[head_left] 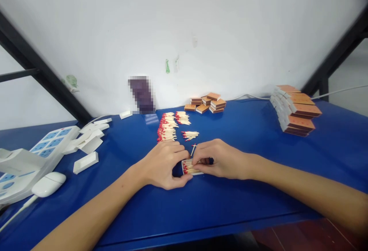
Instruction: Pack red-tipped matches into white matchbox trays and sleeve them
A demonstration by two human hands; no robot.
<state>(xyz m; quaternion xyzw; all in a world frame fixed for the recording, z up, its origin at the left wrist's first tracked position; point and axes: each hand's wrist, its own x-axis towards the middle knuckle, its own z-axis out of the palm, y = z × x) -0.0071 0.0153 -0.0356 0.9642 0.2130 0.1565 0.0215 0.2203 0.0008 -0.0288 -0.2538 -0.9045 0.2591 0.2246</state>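
Observation:
On the blue table a small white matchbox tray lies flat, filled with red-tipped matches. My left hand steadies its left end, thumb on the near side and fingers on the far side. The fingers of my right hand are pinched together over the tray's right part, at the matches; exactly what sits between the fingertips is hidden. One loose match lies just beyond the tray. Farther back are a large pile of matches and two smaller bunches, one of them a short row.
Closed orange matchboxes are heaped by the wall. More matchboxes stand stacked at the right. At the left lie white empty trays, a power strip and a white earbud case with a cable. A pixelated dark object leans on the wall.

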